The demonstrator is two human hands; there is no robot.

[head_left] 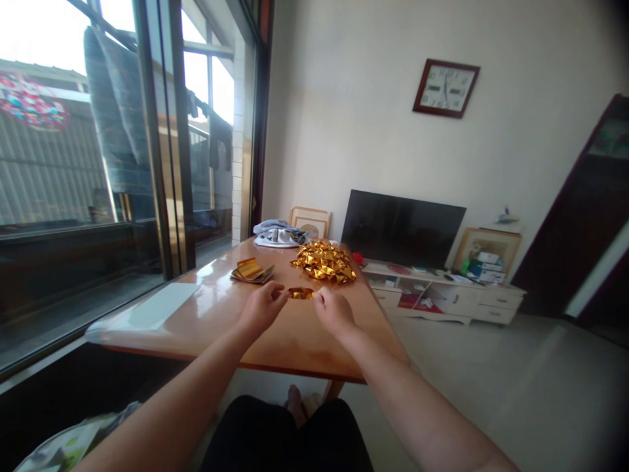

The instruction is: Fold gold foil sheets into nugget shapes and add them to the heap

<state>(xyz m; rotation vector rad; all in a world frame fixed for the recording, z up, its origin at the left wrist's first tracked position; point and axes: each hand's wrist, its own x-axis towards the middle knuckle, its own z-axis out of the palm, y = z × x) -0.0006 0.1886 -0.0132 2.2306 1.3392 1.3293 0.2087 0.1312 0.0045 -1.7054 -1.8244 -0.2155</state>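
Between my two hands, over the table, a folded piece of gold foil paper (pixel 301 294) is stretched sideways. My left hand (pixel 264 307) pinches its left end with closed fingers, and my right hand (pixel 335 311) pinches the right end. Just beyond them lies a heap of folded gold foil pieces (pixel 324 261), shiny and pointed. To the left of the heap rests a stack of flat gold foil sheets (pixel 249 269), its top sheet slightly curled.
The brown glossy table (pixel 289 337) has a pale sheet (pixel 157 306) at its left and folded clothes (pixel 278 233) at its far end. A white cabinet (pixel 452 300) and a television (pixel 403 229) stand beyond. A window (pixel 162 137) runs along the left.
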